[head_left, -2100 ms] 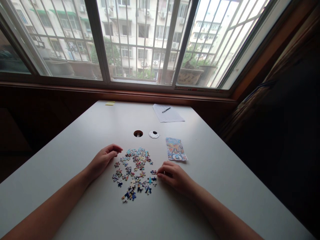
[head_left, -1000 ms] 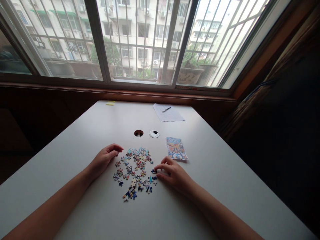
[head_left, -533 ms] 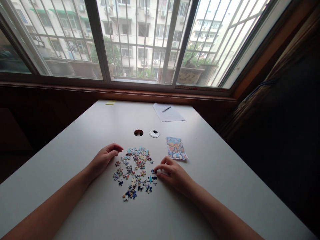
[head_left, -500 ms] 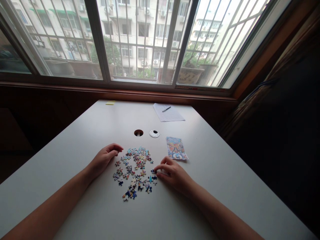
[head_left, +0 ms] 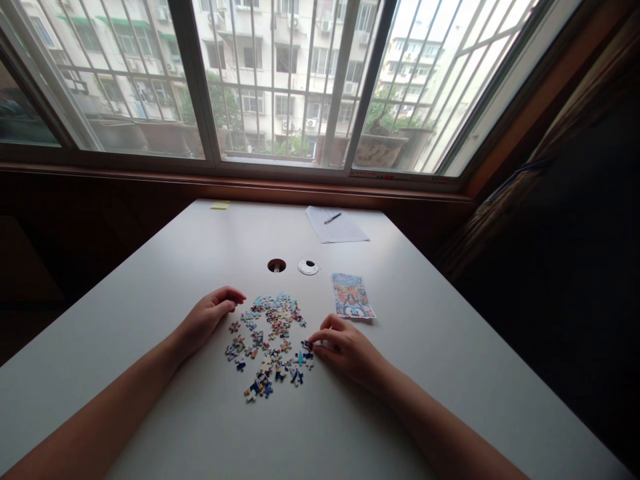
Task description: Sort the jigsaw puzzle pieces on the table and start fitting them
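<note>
Loose jigsaw pieces (head_left: 280,319) lie in a scattered pile on the white table, blue and pale ones toward the far side, darker ones nearer me. At the pile's right edge my right hand (head_left: 343,343) pinches a small dark puzzle piece (head_left: 307,345) between thumb and fingers, close to the tabletop. My left hand (head_left: 213,312) rests on its side left of the pile, fingers loosely bent and thumb apart, with nothing seen in it. Its fingertips are just short of the nearest pieces. A colourful picture sheet (head_left: 353,297) lies beyond my right hand.
Farther back on the table (head_left: 165,293) are a round cable hole (head_left: 277,266), its loose cover (head_left: 308,267), and papers (head_left: 335,230) with a pen (head_left: 333,218) on top. Yellow sticky notes (head_left: 220,205) are at the far left edge. A barred window (head_left: 280,87) stands behind.
The puzzle piece at my right fingertips has turned slightly. Both hands stay in nearly the same place.
</note>
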